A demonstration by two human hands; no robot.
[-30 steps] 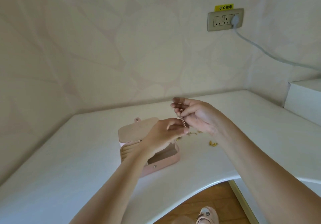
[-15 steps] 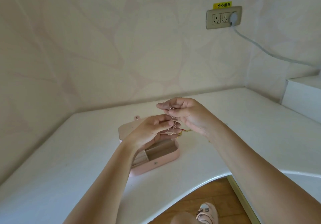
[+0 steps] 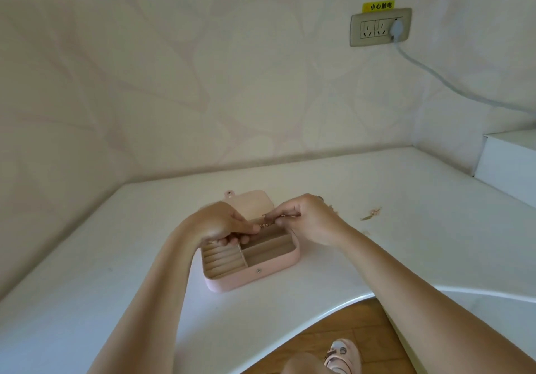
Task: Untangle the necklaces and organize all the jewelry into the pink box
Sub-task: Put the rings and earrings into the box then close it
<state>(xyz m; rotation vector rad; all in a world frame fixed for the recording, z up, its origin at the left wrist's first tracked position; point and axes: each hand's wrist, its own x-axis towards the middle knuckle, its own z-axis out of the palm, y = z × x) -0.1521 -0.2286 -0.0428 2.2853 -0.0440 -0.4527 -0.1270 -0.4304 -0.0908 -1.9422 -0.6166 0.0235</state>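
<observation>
step: placing a chain | left hand (image 3: 223, 223) and right hand (image 3: 307, 220) each pinch an end of the necklace (image 3: 268, 223) — stretched over the open pink box (image 3: 269, 267) | next: lower it level into one compartment — loose jewelry (image 3: 372, 213) waits on the table (image 3: 406, 243)

Left hand (image 3: 222, 223): knuckles up, fingers curled, pinching the left end of a thin chain (image 3: 267, 224). Right hand (image 3: 309, 220): fingers curled, pinching the right end. Forearms: bare, reaching from near side, hands close together.

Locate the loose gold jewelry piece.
Head view: the small gold jewelry piece lies on the white desk, right of the right hand and open pink box.
</observation>
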